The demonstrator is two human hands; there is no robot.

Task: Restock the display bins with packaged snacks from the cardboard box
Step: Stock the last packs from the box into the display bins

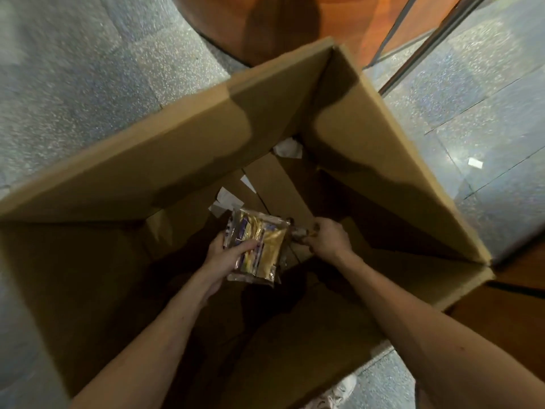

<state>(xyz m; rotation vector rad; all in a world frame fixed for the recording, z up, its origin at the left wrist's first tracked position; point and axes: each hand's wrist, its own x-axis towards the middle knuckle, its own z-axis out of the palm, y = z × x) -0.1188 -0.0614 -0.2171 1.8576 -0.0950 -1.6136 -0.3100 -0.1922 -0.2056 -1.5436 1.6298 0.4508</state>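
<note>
Both my arms reach down into a large open cardboard box [182, 149] standing on the floor. My left hand [224, 255] grips a clear snack packet [259, 246] with gold and purple wrappers inside, thumb across its face. Just to its right, my right hand [327, 240] curls its fingers round a small dark item [298, 231] near the box bottom; blur hides what that item is.
White paper scraps [287, 149] lie at the far corner of the box bottom. Grey speckled floor [73, 69] surrounds the box. A wooden furniture base [265, 28] stands beyond it. A white shoe [339, 391] shows at the box's near edge.
</note>
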